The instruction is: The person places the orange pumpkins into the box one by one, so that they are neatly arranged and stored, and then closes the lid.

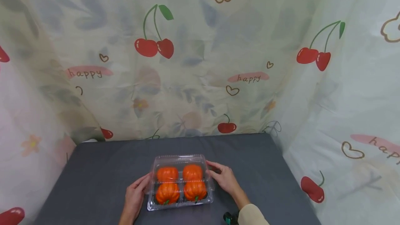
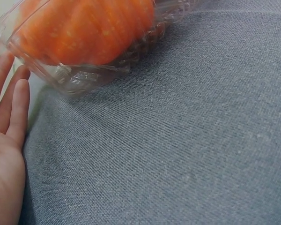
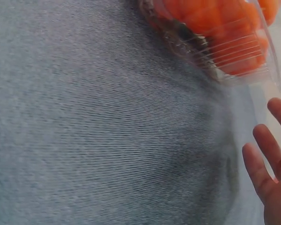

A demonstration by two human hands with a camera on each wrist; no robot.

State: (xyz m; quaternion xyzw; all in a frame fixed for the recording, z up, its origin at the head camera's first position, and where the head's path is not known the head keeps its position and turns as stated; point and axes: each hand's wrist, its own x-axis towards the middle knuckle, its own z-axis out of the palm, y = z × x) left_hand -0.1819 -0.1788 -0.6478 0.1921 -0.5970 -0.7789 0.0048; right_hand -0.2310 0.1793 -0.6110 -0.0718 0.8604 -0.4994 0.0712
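A clear plastic clamshell box (image 1: pixel 180 205) sits on the dark cloth, holding several small orange pumpkins (image 1: pixel 167 193) with green stems. Its transparent lid (image 1: pixel 179 160) lies over them, its front edge standing a little above the base's front rim. At the box's left side, my left hand (image 1: pixel 135 195) touches the lid edge with straight fingers (image 2: pixel 20 105). My right hand (image 1: pixel 225 179) is at the opposite side, thumb and forefinger at the lid's right edge. In the right wrist view, its other fingers (image 3: pixel 270 147) are spread and extended, apart from the plastic.
A dark grey cloth (image 1: pixel 103 180) covers the table. Behind and to both sides hang pale curtains (image 1: pixel 193 58) printed with cherries, hearts and flowers. A small black and green object (image 1: pixel 229 218) lies near my right sleeve (image 1: pixel 251 215) at the front.
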